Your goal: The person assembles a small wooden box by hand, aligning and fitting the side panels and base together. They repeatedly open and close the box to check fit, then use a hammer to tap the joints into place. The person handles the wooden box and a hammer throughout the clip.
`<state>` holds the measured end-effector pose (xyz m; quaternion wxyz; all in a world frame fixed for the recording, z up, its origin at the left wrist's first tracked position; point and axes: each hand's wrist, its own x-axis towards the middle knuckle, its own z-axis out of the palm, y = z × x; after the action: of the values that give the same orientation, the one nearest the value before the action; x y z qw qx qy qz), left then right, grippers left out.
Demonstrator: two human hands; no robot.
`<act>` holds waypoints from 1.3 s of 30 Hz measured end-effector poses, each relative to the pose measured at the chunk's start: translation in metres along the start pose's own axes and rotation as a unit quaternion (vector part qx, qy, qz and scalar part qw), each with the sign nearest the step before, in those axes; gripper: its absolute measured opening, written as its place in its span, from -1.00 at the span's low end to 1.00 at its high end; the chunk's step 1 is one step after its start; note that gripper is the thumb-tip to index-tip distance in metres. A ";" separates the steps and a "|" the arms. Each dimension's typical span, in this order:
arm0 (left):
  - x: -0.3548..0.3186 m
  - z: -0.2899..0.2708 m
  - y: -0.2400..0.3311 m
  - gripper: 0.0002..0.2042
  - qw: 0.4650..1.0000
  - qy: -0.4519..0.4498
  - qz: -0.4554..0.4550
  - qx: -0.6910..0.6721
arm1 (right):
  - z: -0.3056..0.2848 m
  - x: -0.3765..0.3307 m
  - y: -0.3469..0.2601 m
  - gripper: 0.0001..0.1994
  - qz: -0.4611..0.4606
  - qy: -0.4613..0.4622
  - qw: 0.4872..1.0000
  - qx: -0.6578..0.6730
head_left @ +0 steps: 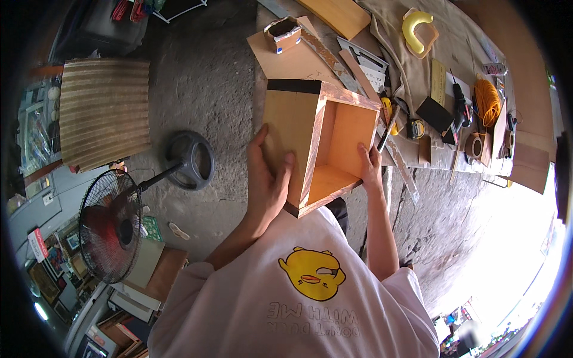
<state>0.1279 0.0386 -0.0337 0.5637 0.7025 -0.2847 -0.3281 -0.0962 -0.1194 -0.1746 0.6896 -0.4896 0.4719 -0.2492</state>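
Between my two hands is an open wooden box (292,128), raised in front of my chest and tilted, its hollow side facing up and to the right. Its rim looks rough and streaked with brown, and a dark strip runs along the far left edge. My left hand (271,170) presses flat against the outer left wall, thumb and fingers round it. On the right wall, my right hand (370,164) grips the edge, with the thumb inside and the other fingers mostly hidden behind. A thin dark stick-like tool (391,128) lies past the box's right side.
Beyond the box, a cluttered worktable (439,161) carries a small carton (282,36), a tape measure (416,128), a drill (459,104), orange cord (487,102), a tape roll (474,145) and a yellow curved object (413,33). A standing fan (110,227) is at left, near corrugated board (104,113).
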 end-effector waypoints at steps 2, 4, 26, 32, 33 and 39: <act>0.000 -0.001 -0.002 -0.34 0.999 -0.006 0.007 0.038 | 0.001 0.001 0.008 -0.60 0.007 0.000 1.000 -0.011; 0.000 -0.001 -0.004 -0.29 0.998 -0.005 0.020 0.056 | 0.001 0.000 0.013 -0.58 0.021 -0.009 1.000 -0.006; -0.001 0.003 -0.020 -0.24 0.984 -0.020 0.076 0.162 | 0.000 0.003 0.030 -0.57 0.027 -0.007 0.999 -0.041; -0.001 0.005 -0.019 -0.24 0.980 -0.018 0.092 0.174 | -0.002 0.005 0.031 -0.55 0.021 -0.028 0.999 -0.018; -0.001 0.005 -0.018 -0.24 0.980 -0.018 0.094 0.176 | -0.003 0.005 0.030 -0.55 0.022 -0.034 0.999 -0.018; -0.002 0.008 -0.019 -0.24 0.981 -0.014 0.097 0.165 | -0.004 0.007 0.030 -0.55 -0.009 -0.040 0.999 -0.032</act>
<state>0.1209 0.0385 -0.0532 0.4650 0.7503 -0.4094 -0.2306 -0.1003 -0.1148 -0.2051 0.6898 -0.5251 0.4469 -0.2206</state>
